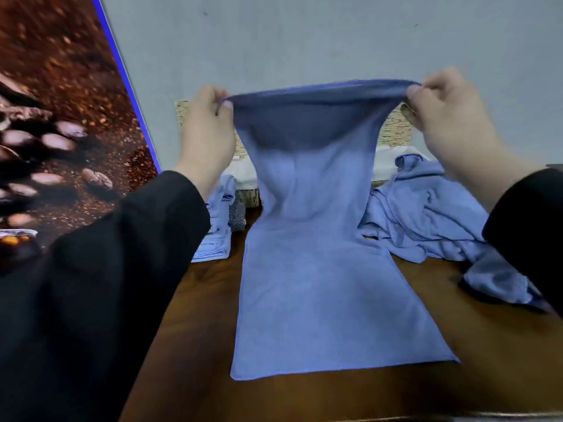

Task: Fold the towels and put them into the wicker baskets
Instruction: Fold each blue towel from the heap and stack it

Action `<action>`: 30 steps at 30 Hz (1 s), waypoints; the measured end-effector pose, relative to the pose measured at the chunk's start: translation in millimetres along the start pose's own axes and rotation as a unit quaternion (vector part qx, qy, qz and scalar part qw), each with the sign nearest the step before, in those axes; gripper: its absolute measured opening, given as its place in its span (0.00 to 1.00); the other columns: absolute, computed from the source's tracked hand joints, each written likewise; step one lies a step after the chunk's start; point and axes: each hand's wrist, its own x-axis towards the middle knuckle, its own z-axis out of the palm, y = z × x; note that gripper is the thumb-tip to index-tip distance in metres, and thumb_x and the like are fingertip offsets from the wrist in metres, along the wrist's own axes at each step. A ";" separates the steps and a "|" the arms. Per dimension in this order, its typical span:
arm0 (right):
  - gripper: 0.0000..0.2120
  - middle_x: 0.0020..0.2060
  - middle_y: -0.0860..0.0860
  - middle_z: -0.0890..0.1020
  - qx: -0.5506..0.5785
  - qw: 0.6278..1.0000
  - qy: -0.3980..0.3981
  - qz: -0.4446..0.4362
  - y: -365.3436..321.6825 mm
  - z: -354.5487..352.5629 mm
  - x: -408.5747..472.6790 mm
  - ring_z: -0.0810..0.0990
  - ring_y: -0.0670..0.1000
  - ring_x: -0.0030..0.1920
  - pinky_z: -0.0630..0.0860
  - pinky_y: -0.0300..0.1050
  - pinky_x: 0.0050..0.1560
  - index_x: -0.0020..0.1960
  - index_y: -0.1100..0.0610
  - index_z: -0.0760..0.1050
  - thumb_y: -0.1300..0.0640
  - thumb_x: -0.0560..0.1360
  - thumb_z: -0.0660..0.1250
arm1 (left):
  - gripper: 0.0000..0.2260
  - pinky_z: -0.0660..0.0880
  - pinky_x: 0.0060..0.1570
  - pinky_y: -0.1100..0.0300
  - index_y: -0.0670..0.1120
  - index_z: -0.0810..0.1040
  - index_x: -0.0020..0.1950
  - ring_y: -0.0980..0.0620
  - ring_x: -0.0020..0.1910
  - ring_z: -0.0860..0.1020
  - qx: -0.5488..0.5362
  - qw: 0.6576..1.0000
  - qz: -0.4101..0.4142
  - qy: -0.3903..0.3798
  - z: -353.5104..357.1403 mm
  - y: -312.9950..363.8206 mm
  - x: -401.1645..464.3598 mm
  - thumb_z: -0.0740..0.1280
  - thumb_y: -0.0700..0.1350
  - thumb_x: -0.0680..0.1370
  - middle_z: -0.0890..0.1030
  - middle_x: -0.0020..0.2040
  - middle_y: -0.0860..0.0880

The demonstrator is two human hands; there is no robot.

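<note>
Centrally, in the upper half of the frame, both hands are raised level with each other. Left hand (210, 123) pinches the left corner of a blue towel (320, 284) between curled fingers and thumb; right hand (441, 117) pinches the opposite corner in the same way, so that the top edge is stretched taut between them. From this edge the towel narrows, hangs down, then widens and lies flat on the brown wooden table (457, 391), its near hem running across the lower middle of the frame. Black sleeves (91, 300) cover both forearms. Behind the lifted towel, a wicker basket (396, 129) stands against the grey wall (304, 35), largely hidden. Right of centre, a heap of unfolded blue towels (432, 217) lies crumpled on the table, just beside the held towel. Left of centre, a small stack of folded towels (217, 233) sits near the left sleeve. Far left: a panel printed with coffee beans (54, 117).
</note>
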 end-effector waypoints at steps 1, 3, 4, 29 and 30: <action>0.06 0.33 0.47 0.77 0.015 1.000 0.007 0.000 1.7 -0.3 -4.4 0.76 0.51 0.42 0.78 0.64 0.58 0.40 0.45 0.72 0.48 0.75 0.65 | 0.05 0.78 0.52 0.54 0.53 0.74 0.50 0.49 0.48 0.80 -0.002 1.000 0.026 0.007 -3.6 4.1 -8.0 0.59 0.46 0.79 0.80 0.46 0.51; 0.07 0.34 0.47 0.77 0.008 1.000 -0.008 0.002 19.3 0.2 -25.9 0.75 0.46 0.39 0.80 0.56 0.49 0.41 0.45 0.73 0.51 0.79 0.65 | 0.06 0.75 0.50 0.63 0.53 0.73 0.50 0.54 0.48 0.79 0.015 0.997 0.070 -0.003 -7.8 4.9 -40.4 0.59 0.43 0.82 0.79 0.45 0.54; 0.08 0.35 0.48 0.77 -0.022 1.000 -0.017 0.001 35.3 0.5 -40.8 0.74 0.44 0.36 0.78 0.48 0.43 0.43 0.47 0.73 0.53 0.81 0.64 | 0.07 0.72 0.44 0.69 0.52 0.74 0.51 0.60 0.45 0.78 0.040 0.996 0.081 -0.016 -9.1 -2.5 -60.4 0.60 0.41 0.83 0.79 0.43 0.56; 0.11 0.43 0.53 0.84 0.038 0.991 -0.108 0.073 92.7 -17.4 -181.5 0.80 0.56 0.39 0.77 0.46 0.43 0.43 0.58 0.76 0.68 0.81 0.61 | 0.12 0.69 0.54 0.78 0.55 0.83 0.62 0.71 0.53 0.78 0.115 0.966 0.063 -0.225 -43.4 -72.5 -216.8 0.68 0.43 0.81 0.83 0.55 0.63; 0.11 0.43 0.50 0.84 -0.016 0.983 -0.170 0.064 99.1 -21.5 -191.3 0.81 0.55 0.40 0.77 0.42 0.44 0.43 0.58 0.77 0.69 0.81 0.62 | 0.13 0.67 0.62 0.76 0.55 0.83 0.63 0.72 0.60 0.75 0.127 0.953 0.054 -0.271 -45.0 -77.8 -226.0 0.68 0.44 0.81 0.80 0.60 0.65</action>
